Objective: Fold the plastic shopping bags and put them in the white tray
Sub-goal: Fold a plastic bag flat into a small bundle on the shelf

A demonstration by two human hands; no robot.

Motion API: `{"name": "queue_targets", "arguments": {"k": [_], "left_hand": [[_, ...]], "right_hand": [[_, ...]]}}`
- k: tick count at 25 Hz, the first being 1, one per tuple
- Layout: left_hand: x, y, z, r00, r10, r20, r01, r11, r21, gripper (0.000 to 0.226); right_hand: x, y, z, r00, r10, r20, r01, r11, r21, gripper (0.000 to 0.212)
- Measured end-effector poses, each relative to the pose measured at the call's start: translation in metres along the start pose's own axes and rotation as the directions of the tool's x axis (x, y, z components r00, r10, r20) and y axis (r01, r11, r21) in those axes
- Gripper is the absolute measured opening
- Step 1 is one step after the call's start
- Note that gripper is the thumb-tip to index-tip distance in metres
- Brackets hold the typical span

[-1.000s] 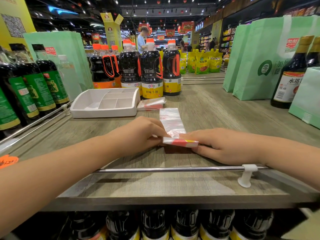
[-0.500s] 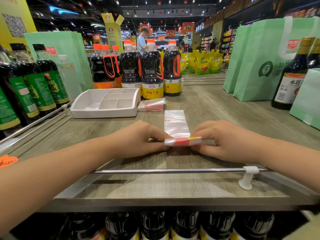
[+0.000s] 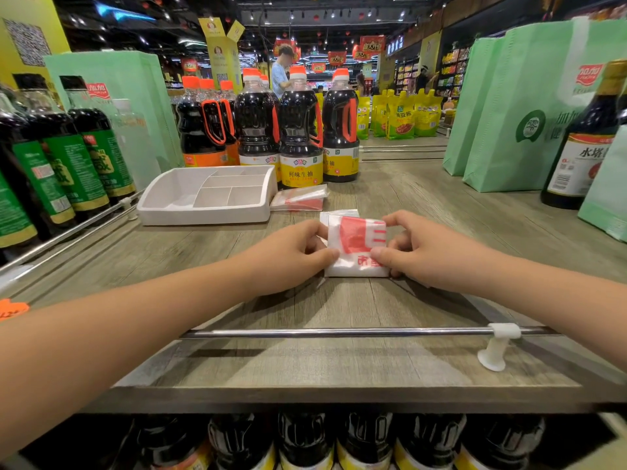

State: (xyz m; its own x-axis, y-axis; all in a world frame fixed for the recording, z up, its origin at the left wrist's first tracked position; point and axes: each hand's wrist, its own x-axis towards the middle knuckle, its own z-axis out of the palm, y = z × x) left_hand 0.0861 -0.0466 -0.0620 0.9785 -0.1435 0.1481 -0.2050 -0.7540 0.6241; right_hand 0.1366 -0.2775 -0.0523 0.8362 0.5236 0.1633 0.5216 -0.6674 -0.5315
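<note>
The bag (image 3: 356,245), folded down to a small white-and-red packet, lay on the wooden shelf (image 3: 339,368) between both hands. The left hand (image 3: 288,256) pinched its left edge with the thumb near the lower corner. The right hand (image 3: 424,252) gripped the right side, thumb on top and a finger curled over the far corner. Thin film like this was probably very light, soft and slick, and likely to spring open if let go. The safest hold seemed to be a firm pinch across the stacked layers at the open edge, not at the fold. The tray (image 3: 203,215) stood well apart to the left and farther back, its divided compartments showing nothing inside. A second bag (image 3: 300,198) lay just beside its right wall. The way from packet to tray looked open across bare wood. Bottles (image 3: 300,137) crowded behind the tray and along the left. Green totes (image 3: 509,113) stood off to the right. A metal rail (image 3: 339,333) ran along the near edge, under the forearms, so lifting slightly before swinging left would likely avoid catching it.
</note>
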Motion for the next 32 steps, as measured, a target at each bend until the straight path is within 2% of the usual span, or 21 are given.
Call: {"name": "queue_targets", "arguments": {"k": [2, 5, 8, 13, 16, 20, 26, 32], "left_hand": [[0.003, 0.002, 0.003, 0.999, 0.003, -0.046, 0.000, 0.998, 0.063, 0.028], [0.002, 0.005, 0.005, 0.997, 0.018, -0.080, -0.005, 0.987, 0.160, 0.047], [0.001, 0.004, 0.003, 0.995, 0.033, -0.091, -0.015, 0.980, 0.197, 0.062], [0.000, 0.002, 0.000, 0.998, 0.055, -0.029, -0.042, 0.943, 0.329, 0.042], [-0.002, 0.004, -0.001, 1.000, 0.026, 0.013, -0.029, 0.932, 0.361, 0.052], [-0.004, 0.005, -0.003, 0.999, 0.019, 0.048, -0.035, 0.932, 0.361, 0.066], [-0.009, 0.000, -0.011, 0.997, 0.062, 0.044, -0.073, 0.948, 0.310, 0.057], [-0.010, -0.007, -0.017, 0.984, 0.143, 0.104, -0.171, 0.918, 0.357, 0.053]], "right_hand": [[0.001, 0.000, 0.003, 0.999, -0.031, -0.012, 0.030, 0.994, -0.101, 0.062], [0.003, 0.002, 0.006, 0.997, -0.070, 0.017, 0.072, 0.967, -0.245, 0.062], [0.003, 0.000, 0.006, 0.995, -0.090, 0.048, 0.100, 0.955, -0.280, 0.062], [-0.001, -0.004, 0.004, 0.990, -0.100, 0.099, 0.127, 0.938, -0.324, 0.048], [-0.005, -0.007, 0.004, 0.984, -0.092, 0.150, 0.140, 0.926, -0.351, 0.051], [-0.006, -0.008, 0.003, 0.979, -0.105, 0.173, 0.168, 0.898, -0.406, 0.065], [-0.007, -0.006, 0.000, 0.969, -0.160, 0.190, 0.214, 0.925, -0.313, 0.056], [-0.009, -0.004, -0.002, 0.961, -0.171, 0.218, 0.234, 0.922, -0.310, 0.055]]}}
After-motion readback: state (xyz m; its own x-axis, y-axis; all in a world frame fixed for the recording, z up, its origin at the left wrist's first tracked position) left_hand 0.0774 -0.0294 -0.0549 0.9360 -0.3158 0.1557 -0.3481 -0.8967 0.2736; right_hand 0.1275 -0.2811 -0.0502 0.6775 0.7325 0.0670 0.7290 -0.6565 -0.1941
